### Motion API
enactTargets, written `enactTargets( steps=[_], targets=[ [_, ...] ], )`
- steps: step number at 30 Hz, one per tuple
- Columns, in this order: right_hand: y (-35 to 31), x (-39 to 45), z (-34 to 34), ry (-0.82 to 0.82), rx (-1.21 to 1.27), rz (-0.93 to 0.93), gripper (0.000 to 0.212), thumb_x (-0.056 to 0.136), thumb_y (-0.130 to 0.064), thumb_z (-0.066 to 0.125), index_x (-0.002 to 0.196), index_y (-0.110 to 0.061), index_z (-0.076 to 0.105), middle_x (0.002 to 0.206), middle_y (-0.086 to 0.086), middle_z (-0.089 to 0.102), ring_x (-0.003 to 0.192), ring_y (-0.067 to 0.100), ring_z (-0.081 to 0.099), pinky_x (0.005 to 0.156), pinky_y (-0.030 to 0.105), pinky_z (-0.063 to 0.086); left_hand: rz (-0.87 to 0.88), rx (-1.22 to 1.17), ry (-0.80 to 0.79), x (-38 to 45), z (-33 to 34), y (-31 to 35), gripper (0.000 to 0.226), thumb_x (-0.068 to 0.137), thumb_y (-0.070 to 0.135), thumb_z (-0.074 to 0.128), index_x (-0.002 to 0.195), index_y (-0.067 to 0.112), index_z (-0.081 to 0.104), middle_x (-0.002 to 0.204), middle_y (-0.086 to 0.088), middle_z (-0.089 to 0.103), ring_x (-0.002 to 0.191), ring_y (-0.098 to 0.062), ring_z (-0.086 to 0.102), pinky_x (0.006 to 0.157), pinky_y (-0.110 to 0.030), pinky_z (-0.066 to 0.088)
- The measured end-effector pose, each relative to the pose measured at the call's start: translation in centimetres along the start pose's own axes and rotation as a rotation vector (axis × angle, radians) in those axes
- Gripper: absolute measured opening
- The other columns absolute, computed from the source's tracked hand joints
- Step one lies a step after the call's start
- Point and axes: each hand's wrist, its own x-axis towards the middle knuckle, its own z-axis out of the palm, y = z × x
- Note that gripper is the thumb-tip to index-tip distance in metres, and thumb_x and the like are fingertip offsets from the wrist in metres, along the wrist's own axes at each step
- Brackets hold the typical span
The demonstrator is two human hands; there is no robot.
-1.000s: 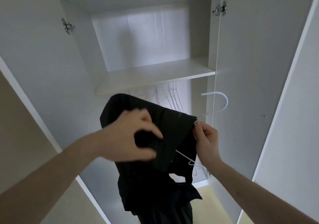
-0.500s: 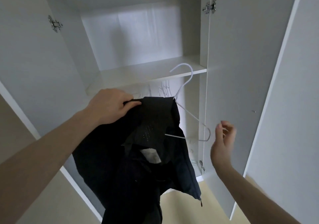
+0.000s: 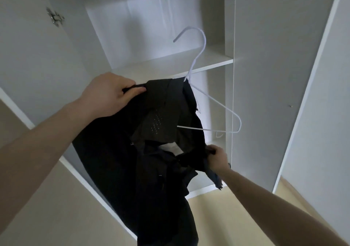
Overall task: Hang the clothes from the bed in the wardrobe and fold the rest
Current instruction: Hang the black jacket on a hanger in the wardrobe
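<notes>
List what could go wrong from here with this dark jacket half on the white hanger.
1. Only one shoulder of the dark jacket sits on the white hanger; the right arm of the hanger is bare, so the jacket could slide off.
2. The left hand grips the collar edge while the right hand holds the lower front; tugging may twist the hanger out.
3. The hook stands in front of the wardrobe shelf and might catch its edge when lifted.
</notes>
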Motion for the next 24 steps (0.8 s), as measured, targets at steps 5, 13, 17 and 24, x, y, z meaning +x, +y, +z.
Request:
enactTargets(
  steps=[5,13,17,24],
  targets=[
    [-6.1,5.9,-7.7,0.169,0.157,-0.102,0.013,0.099,-0.013,0.063,0.095,-0.014,0.075,0.096,0.009,0.076,0.093,0.024,0.068,0.078,0.034,0.054,-0.012,-0.015,-0.070,-1.9,0.1,-3.6,0.059,0.096,0.067,0.038,0.060,0.021,0.049,0.047,0.004,0.047,0.047,-0.014,0.049,0.051,-0.034,0.037],
    [-12.3,5.8,-14.3,0.046,-0.094,-0.251,0.039,0.086,-0.012,0.075,0.122,-0.026,0.068,0.124,-0.005,0.070,0.109,0.014,0.064,0.098,0.024,0.049,-0.088,-0.133,-0.069,-2.7,2.4,-5.1,0.055,0.093,0.067,0.041,0.059,0.026,0.053,0.047,0.005,0.048,0.047,-0.012,0.047,0.054,-0.031,0.033],
    [-14.8,0.9,-10.2,-0.216,0.003,-0.493,0.062,0.072,-0.042,0.077,0.130,-0.051,0.057,0.133,-0.024,0.064,0.127,-0.003,0.056,0.109,0.025,0.040,-0.029,-0.187,-0.042,0.5,2.2,-2.6,0.044,0.097,0.067,0.049,0.057,0.048,0.051,0.059,0.021,0.058,0.055,-0.002,0.054,0.055,-0.028,0.032],
    [-18.3,0.0,-6.9,-0.168,0.005,-0.499,0.010,0.094,-0.035,0.066,0.095,-0.038,0.076,0.090,-0.005,0.077,0.091,0.018,0.073,0.085,0.043,0.058,0.027,-0.005,-0.085,4.1,3.8,0.5,0.060,0.089,0.080,0.039,0.068,0.028,0.060,0.069,0.012,0.054,0.069,-0.015,0.054,0.063,-0.033,0.037]
  ],
)
